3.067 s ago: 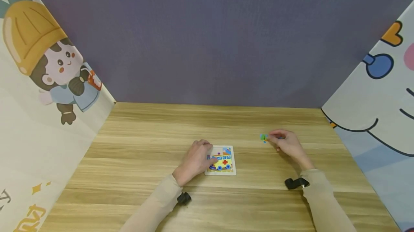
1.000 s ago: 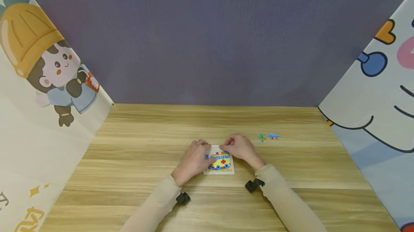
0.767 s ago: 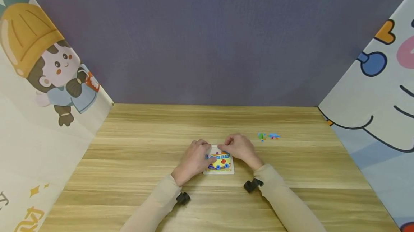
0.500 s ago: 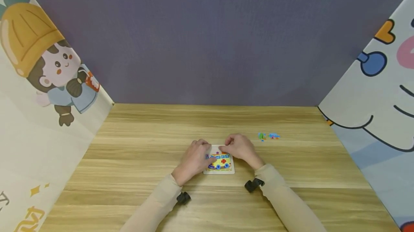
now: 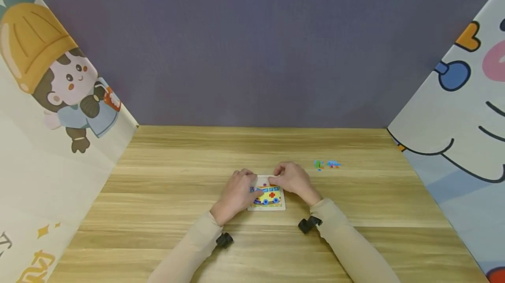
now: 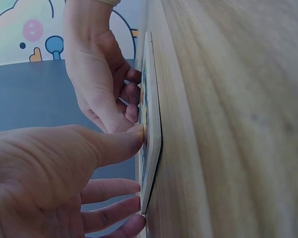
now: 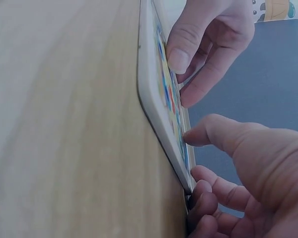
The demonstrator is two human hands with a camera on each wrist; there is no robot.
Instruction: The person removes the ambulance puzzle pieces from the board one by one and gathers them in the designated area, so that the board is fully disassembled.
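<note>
A small square jigsaw puzzle [image 5: 266, 207] in a pale wooden frame lies on the table, showing a yellow ambulance with a red cross. My left hand [image 5: 236, 195] holds its left side, thumb on the picture and fingers at the frame's edge. At the far right corner, my right hand [image 5: 295, 181] grips the puzzle; in the right wrist view its thumb [image 7: 203, 133] touches the picture while the other fingers curl by the edge. That hand covers most of the corner piece. A pale, unfilled gap [image 5: 261, 182] shows near the far left of the frame.
Two loose puzzle pieces, one green and blue [image 5: 318, 164] and one mostly blue [image 5: 333, 164], lie beyond the right hand on the wooden table [image 5: 189, 151]. A dark partition [image 5: 252, 55] stands at the back. Cartoon-printed walls [image 5: 465, 160] flank both sides.
About three seconds ago my right hand was at the loose pieces; it has since moved left to the puzzle's far right corner. There its thumb has shifted only slightly. The left hand stays put.
</note>
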